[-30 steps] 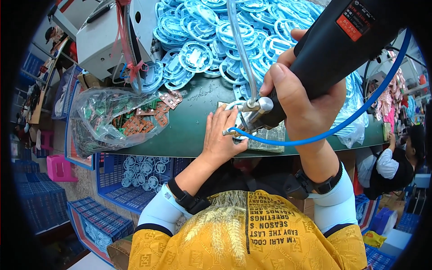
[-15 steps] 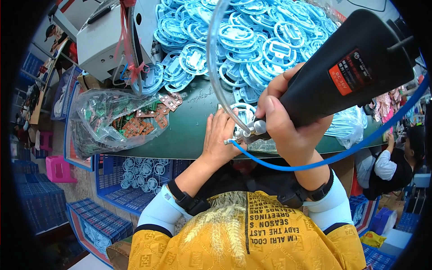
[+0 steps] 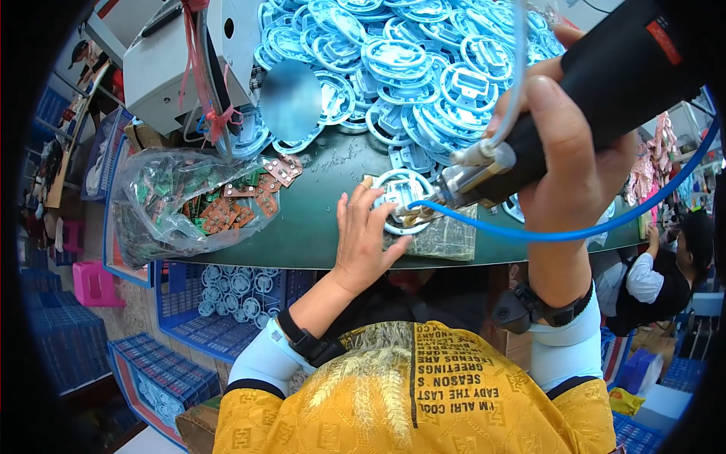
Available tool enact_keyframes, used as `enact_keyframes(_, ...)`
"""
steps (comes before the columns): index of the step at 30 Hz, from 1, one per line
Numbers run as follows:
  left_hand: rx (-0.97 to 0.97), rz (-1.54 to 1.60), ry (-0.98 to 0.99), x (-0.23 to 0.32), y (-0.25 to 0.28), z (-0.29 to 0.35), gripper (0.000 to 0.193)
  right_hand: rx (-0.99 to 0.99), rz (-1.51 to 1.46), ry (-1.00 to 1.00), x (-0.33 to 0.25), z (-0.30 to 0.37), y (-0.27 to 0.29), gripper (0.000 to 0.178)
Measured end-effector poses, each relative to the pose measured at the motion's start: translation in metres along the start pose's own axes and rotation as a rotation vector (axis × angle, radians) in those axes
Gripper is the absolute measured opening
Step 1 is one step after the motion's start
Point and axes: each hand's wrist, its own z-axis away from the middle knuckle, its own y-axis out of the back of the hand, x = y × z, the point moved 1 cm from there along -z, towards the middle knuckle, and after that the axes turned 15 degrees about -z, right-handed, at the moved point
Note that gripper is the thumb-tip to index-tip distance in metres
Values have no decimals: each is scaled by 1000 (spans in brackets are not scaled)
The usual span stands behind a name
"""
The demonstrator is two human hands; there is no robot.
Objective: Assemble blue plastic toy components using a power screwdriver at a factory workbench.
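right hand (image 3: 563,140) wrapped around a black driver (image 3: 616,76), left hand (image 3: 363,238) spread at a pale blue ring (image 3: 401,189)

the black driver is gripped by the right hand, its metal nose (image 3: 469,180) being pointed down and leftward from that hand toward the pale blue ring. whether the ring is touched by the tip cannot be told. the fingers of the left hand are spread, with the thumb held apart, and the fingertips are rested at the ring's near-left side. the ring is thus placed just beyond the left hand, between both hands, above a clear-wrapped block (image 3: 454,240). a blue hose (image 3: 544,236) is run from the driver's nose to the right, in front of the right hand, and a clear tube (image 3: 519,83) is led upward from it.

beyond both hands, a heap of pale blue parts (image 3: 423,83) is piled on the green table (image 3: 321,219). left of the left hand, small circuit boards (image 3: 219,216) are held in a clear plastic bag (image 3: 144,204). below and left of that hand, similar parts are contained in a blue crate (image 3: 203,331).
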Motion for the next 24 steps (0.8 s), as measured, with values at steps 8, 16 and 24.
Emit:
enact_keyframes(8, -80, -72, -130, 2, 8, -5, 24, 42, -93, -31, 10, -1, 7, 48)
enact_keyframes(16, -127, -37, -96, 2, 5, -4, 17, 76, -165, -88, 12, 6, 4, 47)
enact_keyframes(24, -243, 0, -50, -8, 12, -8, 92, 18, -140, -57, 20, 10, 1, 48)
